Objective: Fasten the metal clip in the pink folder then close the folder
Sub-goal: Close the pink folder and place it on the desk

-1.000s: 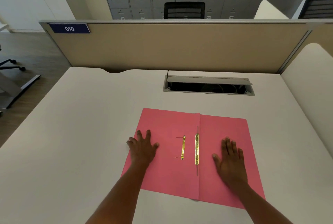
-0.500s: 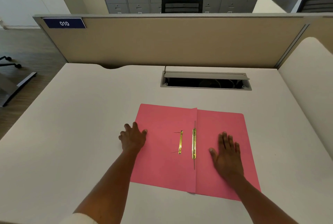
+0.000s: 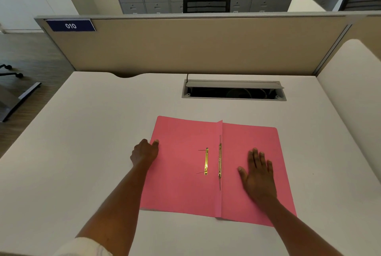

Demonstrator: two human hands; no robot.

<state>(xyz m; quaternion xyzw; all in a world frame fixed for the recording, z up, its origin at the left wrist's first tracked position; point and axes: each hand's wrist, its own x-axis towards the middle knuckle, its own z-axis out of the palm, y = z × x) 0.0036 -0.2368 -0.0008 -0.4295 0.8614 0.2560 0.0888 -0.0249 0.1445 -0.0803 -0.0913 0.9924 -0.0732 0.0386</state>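
Pink folder [image 3: 181, 173]: matt card, smooth. Metal clip [image 3: 206, 161]: shiny brass-coloured metal. Table [image 3: 82, 132]: matt off-white, smooth. Partition [image 3: 185, 45]: beige cloth.

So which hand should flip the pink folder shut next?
Probably the left hand. It already curls around the outer edge of the pink folder, thumb on top, ready to lift that cover. The right hand lies flat on the other half, steadying it.

A white desk [image 3: 82, 142] carries an open pink folder [image 3: 181, 183], lying flat.

Left hand [image 3: 144, 152] fingers hidden at pink folder [image 3: 181, 173] edge
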